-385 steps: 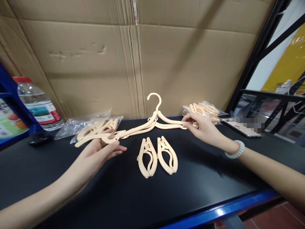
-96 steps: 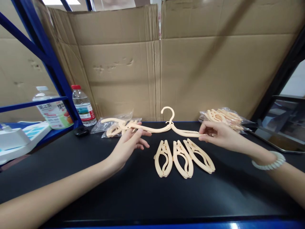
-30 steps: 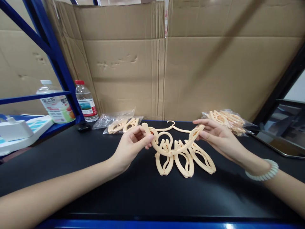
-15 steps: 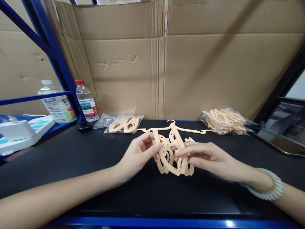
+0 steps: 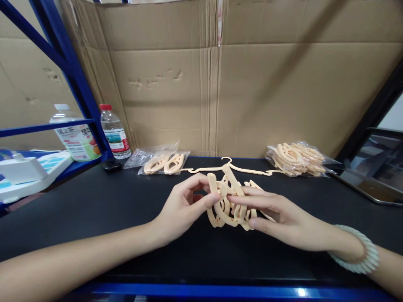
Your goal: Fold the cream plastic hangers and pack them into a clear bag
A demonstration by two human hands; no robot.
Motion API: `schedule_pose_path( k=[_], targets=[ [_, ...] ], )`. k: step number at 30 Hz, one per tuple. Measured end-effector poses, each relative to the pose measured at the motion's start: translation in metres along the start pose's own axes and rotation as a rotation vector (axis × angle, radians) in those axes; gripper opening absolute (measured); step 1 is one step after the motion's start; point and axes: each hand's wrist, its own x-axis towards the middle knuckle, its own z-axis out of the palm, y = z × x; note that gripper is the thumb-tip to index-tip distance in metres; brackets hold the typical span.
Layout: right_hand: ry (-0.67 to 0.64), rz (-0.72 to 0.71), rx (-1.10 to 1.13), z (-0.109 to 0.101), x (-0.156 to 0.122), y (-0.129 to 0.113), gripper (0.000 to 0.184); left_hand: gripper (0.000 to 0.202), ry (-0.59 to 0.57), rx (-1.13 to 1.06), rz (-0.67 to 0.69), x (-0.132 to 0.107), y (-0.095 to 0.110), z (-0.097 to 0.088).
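Observation:
Several cream plastic folding hangers [image 5: 224, 217] are bunched in front of me, folded and overlapping. My left hand [image 5: 184, 207] pinches the left side of the nearest one between thumb and fingers. From the right, my right hand [image 5: 277, 216] has its fingers across the folded arms and its thumb below, gripping the hanger. Its fingertips are partly hidden among the pieces, and I cannot tell exactly where one hanger ends and another starts. Just behind lies an unfolded hanger [image 5: 247, 169] with its hook pointing away from me.
Bagged folded hangers [image 5: 296, 159] lie at the back right, and a smaller bag of hangers [image 5: 171, 163] at the back left. A water bottle [image 5: 115, 134] stands beside the blue frame [image 5: 72, 79]. Cardboard [image 5: 267, 84] walls off the black table's [image 5: 126, 251] far side.
The nearest hanger has shifted slightly in my fingers, its left arm now more upright. My right hand has turned a little, with its thumb lower. The hangers and bags behind have stayed put.

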Motion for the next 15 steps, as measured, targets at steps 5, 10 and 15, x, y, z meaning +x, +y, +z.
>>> schedule_pose_path(
  k=[5, 10, 15],
  targets=[
    [-0.07, -0.003, -0.024, -0.0005, -0.0016, -0.0006, 0.044, 0.013, -0.018, 0.002, -0.041, 0.0007, 0.0003, 0.0013],
    [-0.091, 0.027, -0.012, -0.0017, -0.0017, -0.002, 0.042, 0.017, -0.038, 0.045, -0.057, 0.0012, 0.0016, 0.0019],
    [-0.072, 0.046, 0.002, -0.0027, -0.0029, 0.0029, 0.044, 0.017, -0.013, 0.045, -0.075, 0.0023, -0.0012, 0.0005]
  ],
)
